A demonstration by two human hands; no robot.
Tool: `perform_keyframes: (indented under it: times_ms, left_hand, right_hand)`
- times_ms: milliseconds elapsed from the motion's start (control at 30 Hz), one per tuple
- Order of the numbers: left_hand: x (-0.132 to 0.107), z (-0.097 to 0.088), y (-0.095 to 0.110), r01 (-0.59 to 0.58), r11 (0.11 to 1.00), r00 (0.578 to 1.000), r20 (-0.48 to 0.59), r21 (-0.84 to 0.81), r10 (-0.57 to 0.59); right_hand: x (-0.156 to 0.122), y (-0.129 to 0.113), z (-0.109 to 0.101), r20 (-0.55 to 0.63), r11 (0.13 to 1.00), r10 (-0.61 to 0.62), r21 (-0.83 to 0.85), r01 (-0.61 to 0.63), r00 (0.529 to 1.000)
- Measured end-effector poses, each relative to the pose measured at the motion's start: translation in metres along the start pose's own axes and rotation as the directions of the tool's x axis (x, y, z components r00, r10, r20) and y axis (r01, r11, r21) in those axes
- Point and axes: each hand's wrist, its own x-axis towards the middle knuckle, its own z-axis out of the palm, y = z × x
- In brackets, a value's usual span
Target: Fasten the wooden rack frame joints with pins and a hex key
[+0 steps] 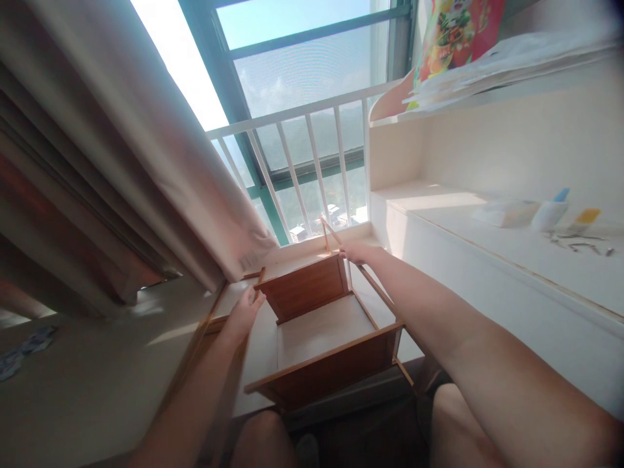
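Head view shows a brown-and-white wooden frame (336, 369) standing low between the person's knees (266, 437) and the window sill (297, 250), with one brown panel at its near side, another at its far side, and a white panel between. The right hand (358, 253) has its fingers closed around the wood at the far right corner, where a thin strip runs off at a slant. The left hand (247, 310) is partly open, fingers bent, at the left end of the far panel; whether it grips the wood I cannot tell.

Space is tight all around. To the left, a second brown wooden piece (207, 343) lies partly behind the left forearm, and a heavy curtain (160, 156) hangs down close to it. Ahead, a white railing (312, 146) crosses the window (302, 71). To the right, the white front of a worktop (439, 198) walls off that side; on it are a blue-tipped bottle (550, 213), a yellow-capped bottle (585, 220) and scattered small pieces (580, 246) (metal, by their look). Above, a shelf (390, 119) carries a colourful bag (453, 39) and papers (507, 62).
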Motion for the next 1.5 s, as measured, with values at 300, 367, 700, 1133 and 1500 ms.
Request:
perform_keyframes:
  times_ms: [300,367,700,1133,1500]
  left_hand:
    - [-0.180,0.036,0.090,-0.490,0.742,0.770,0.626,0.458,0.122]
    - [-0.191,0.050,0.084,-0.534,0.637,0.765,0.639,0.556,0.083]
    - [-0.158,0.039,0.043,-0.582,0.528,0.768,0.632,0.618,0.106]
    - [-0.136,0.026,0.094,-0.659,0.449,0.741,0.623,0.603,0.252]
    - [-0.041,-0.021,0.064,-0.690,0.384,0.718,0.643,0.613,0.264]
  right_hand:
    - [-0.016,0.007,0.004,-0.053,0.998,0.066,0.006,-0.065,0.996]
    - [-0.022,0.005,0.007,-0.071,0.997,0.076,0.011,-0.076,0.995]
    - [-0.044,0.010,0.026,-0.122,0.983,0.184,0.053,-0.178,0.975]
    - [-0.068,0.033,0.008,-0.145,0.973,0.231,0.046,-0.227,0.962]
    - [-0.075,0.017,0.005,-0.112,0.928,0.359,0.143,-0.343,0.926]
